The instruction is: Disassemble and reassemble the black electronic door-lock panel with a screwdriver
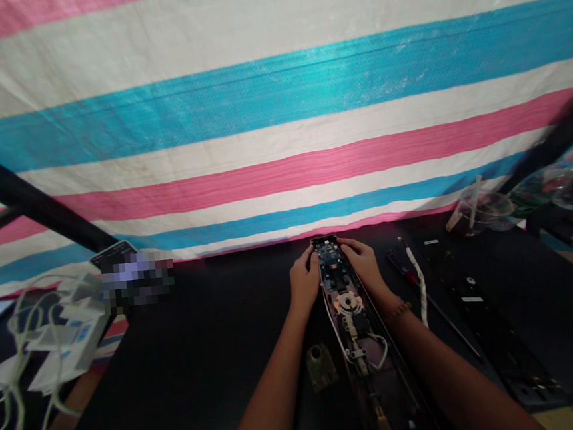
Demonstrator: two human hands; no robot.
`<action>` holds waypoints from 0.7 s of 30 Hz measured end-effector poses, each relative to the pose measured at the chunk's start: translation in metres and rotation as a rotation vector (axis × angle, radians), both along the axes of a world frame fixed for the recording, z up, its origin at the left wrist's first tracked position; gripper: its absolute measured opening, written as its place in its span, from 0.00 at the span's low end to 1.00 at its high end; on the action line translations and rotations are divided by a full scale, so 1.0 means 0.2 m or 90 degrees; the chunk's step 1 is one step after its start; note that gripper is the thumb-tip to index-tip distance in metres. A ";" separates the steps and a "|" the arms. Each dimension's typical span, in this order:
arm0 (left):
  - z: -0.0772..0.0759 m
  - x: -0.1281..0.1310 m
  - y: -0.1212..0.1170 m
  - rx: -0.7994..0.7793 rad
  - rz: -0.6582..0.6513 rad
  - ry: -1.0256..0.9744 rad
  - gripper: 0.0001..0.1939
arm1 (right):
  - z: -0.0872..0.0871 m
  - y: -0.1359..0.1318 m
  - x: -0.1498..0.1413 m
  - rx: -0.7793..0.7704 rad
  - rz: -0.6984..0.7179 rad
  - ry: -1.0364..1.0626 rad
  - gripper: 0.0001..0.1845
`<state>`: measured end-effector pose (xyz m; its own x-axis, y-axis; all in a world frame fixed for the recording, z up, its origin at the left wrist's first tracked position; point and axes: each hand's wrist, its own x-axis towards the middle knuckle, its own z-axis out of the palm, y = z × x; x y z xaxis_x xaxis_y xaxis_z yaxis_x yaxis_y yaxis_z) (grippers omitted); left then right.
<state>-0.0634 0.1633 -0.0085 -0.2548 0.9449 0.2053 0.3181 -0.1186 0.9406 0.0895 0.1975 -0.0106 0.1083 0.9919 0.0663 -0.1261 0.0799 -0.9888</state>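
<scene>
A long, narrow electronic door lock housing (366,368) lies open-side up on the black table, pointing away from me. Its far end bears a circuit board (329,254), and a round metal ring with a coppery plate sits nearer the middle. White wires run along the inside. My left hand (305,277) grips the left edge of the far end, fingers closed. Opposite it, my right hand (364,264) holds the right edge, its fingers curled on the rim. A small brassy metal block (322,371) with a round hole lies left of the housing.
Right of my arm lie a long-shafted screwdriver (446,318), a white-wrapped cable (419,283) and a long black plate (492,331). A plastic cup (482,214) with a straw stands at the back right. Tangled white cables (17,372) and boxes (69,341) crowd the left. A striped tarp (279,135) hangs behind.
</scene>
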 end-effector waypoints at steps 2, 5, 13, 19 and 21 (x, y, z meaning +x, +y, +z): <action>0.00 0.00 0.00 -0.002 0.002 0.006 0.18 | 0.01 0.00 0.00 0.008 -0.001 -0.007 0.16; 0.01 0.00 0.00 0.005 -0.002 0.009 0.18 | 0.01 -0.01 0.00 0.011 -0.009 -0.007 0.15; 0.02 0.01 -0.02 0.029 -0.010 -0.034 0.19 | 0.03 -0.01 -0.01 -0.001 -0.034 0.011 0.17; 0.05 0.03 -0.03 0.036 -0.036 -0.095 0.22 | 0.04 -0.02 0.00 0.001 0.022 0.021 0.19; 0.06 0.03 -0.03 0.032 -0.042 -0.112 0.23 | 0.04 -0.02 -0.01 -0.005 0.032 0.031 0.21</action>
<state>-0.0566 0.1568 0.0035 -0.2281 0.9505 0.2109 0.1397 -0.1825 0.9732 0.0884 0.1926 -0.0028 0.0606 0.9967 0.0538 -0.1784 0.0638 -0.9819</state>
